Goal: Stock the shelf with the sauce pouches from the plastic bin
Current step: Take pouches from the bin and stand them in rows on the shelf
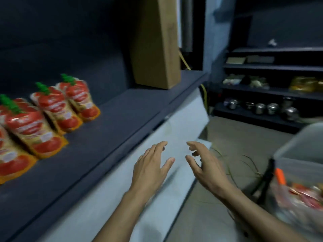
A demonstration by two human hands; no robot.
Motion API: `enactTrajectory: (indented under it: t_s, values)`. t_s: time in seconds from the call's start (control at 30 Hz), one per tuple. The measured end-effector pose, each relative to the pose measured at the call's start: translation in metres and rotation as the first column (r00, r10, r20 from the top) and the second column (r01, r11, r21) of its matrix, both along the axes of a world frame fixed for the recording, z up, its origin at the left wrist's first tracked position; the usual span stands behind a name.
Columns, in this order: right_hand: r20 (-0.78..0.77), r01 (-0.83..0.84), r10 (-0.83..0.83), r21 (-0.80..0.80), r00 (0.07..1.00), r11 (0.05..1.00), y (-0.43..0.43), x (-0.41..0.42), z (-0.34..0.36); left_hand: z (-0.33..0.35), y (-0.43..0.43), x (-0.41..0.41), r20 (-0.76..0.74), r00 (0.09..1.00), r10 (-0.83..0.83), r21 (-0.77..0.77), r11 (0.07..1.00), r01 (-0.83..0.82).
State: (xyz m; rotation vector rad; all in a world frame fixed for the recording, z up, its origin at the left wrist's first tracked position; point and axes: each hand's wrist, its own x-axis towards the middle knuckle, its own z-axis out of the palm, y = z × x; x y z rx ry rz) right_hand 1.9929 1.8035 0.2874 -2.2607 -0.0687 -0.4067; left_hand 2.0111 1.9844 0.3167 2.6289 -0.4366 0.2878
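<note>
Several red and yellow sauce pouches (52,109) with green caps stand in a row on the dark shelf (122,110) at the left. A clear plastic bin (297,151) at the right edge holds more red pouches (304,194). My left hand (150,168) and my right hand (202,165) float side by side between shelf and bin, over the pale ledge below the shelf. Both hands are empty, with spread, relaxed fingers. The picture is blurred by motion.
A tall cardboard box (157,42) stands on the shelf's far end. Dark racks (272,67) at the back right carry steel pots (262,107) and packets. A black stand leg (265,182) and thin green stalks (248,161) lie near the bin on the floor.
</note>
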Motion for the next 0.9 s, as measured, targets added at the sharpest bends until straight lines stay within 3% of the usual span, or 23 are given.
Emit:
enactTrajectory:
  t_s: [0.23,0.43,0.57,0.73,0.9]
  values:
    - [-0.217,0.208,-0.204,-0.003,0.955,0.978,-0.190,-0.066,-0.039,-0.048,-0.183,-0.026,-0.176,0.963,-0.204,-0.038,0.979,0.201]
    - [-0.349,0.380,-0.343,0.043,0.872,0.924,-0.328,-0.122,-0.090,-0.099,-0.318,-0.057,-0.333,0.877,-0.347,-0.105,0.938,0.331]
    - [-0.433,0.488,-0.415,0.066,0.800,0.870,-0.389,-0.147,-0.114,-0.124,-0.381,-0.064,-0.439,0.806,-0.397,-0.123,0.915,0.384]
    - [-0.545,0.582,-0.441,0.110,0.713,0.806,-0.451,-0.147,-0.155,-0.163,-0.456,-0.041,-0.543,0.678,-0.495,-0.033,0.819,0.572]
    - [-0.638,0.659,-0.445,0.132,0.628,0.740,-0.507,-0.126,-0.199,-0.212,-0.529,0.003,-0.643,0.614,-0.458,-0.092,0.842,0.532]
